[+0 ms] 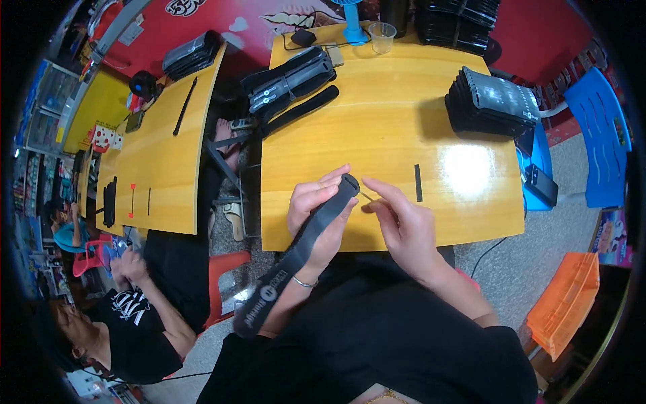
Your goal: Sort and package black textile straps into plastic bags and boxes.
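My left hand (313, 209) is closed round a dark grey strap (296, 252) above the table's front edge. The strap's upper end is folded into a small loop by my fingertips. Its long tail, with pale printing and a rounded end, hangs down over my left forearm. Just right of the loop is my right hand (407, 229), thumb and index finger apart and pointing at the strap end. A fine line shows between these fingertips; I cannot tell what it is. A short black strip (418, 183) lies on the yellow wooden table (377, 128) beyond my right hand.
Bundled black straps (289, 84) lie at the table's far left, and a stack of grey-black straps (494, 104) at its right. Behind are a clear cup (382, 37) and a blue fan (352, 23). A co-worker (134, 323) sits left at another table (161, 161). An orange crate (564, 303) stands right.
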The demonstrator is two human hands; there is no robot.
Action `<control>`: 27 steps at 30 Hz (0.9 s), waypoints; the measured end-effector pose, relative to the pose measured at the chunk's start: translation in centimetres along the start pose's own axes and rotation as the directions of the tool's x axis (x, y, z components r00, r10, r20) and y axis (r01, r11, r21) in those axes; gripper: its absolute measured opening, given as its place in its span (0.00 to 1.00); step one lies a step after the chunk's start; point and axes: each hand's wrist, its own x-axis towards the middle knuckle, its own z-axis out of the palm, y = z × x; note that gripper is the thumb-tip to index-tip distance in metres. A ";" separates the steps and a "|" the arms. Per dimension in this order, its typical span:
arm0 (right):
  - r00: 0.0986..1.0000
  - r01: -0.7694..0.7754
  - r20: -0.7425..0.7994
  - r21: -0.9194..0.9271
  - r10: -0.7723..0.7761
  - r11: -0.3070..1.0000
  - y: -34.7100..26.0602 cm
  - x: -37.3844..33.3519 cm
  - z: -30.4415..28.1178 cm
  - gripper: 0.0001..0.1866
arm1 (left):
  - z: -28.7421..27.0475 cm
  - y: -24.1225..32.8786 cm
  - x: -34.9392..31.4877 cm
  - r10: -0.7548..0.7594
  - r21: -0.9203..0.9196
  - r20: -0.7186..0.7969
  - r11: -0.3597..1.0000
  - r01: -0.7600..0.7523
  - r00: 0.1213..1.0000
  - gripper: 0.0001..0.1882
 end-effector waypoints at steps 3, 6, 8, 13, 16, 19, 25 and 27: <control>0.998 -0.035 0.046 -0.004 0.035 0.999 -0.2 0.1 -0.3 0.18 | -0.1 0.3 0.3 0.051 0.076 0.022 0.996 -0.052 0.998 0.20; 0.791 -0.611 0.479 0.649 0.381 0.452 0.5 0.6 -1.3 0.20 | 0.1 0.5 0.3 0.029 0.010 -0.022 1.000 -0.029 0.999 0.20; 0.905 -0.425 0.268 0.528 0.330 0.735 0.0 0.3 -0.1 0.19 | 0.0 0.2 0.3 0.096 0.055 0.008 0.994 -0.096 0.995 0.20; 0.978 -0.206 0.071 0.258 0.194 0.944 -0.2 0.2 0.7 0.15 | 0.0 -0.3 0.0 0.035 -0.002 -0.042 0.999 -0.035 0.999 0.20; 0.968 -0.253 0.098 0.384 0.233 0.888 -0.1 0.4 0.9 0.15 | 0.0 -0.1 0.4 0.015 -0.037 -0.062 0.999 -0.017 0.998 0.20; 0.994 0.093 -0.058 0.024 -0.092 0.995 0.8 0.8 1.5 0.15 | -0.2 -0.1 0.5 0.172 0.171 0.016 0.970 -0.172 0.985 0.21; 0.878 -0.478 0.347 0.639 0.328 0.603 1.1 0.6 0.4 0.15 | 0.3 0.1 0.4 -0.040 -0.081 -0.024 0.996 0.038 0.999 0.22; 0.952 -0.301 0.193 0.447 0.237 0.843 0.2 1.1 0.5 0.15 | 0.6 -0.4 -0.2 0.013 -0.062 0.034 0.998 -0.011 0.999 0.21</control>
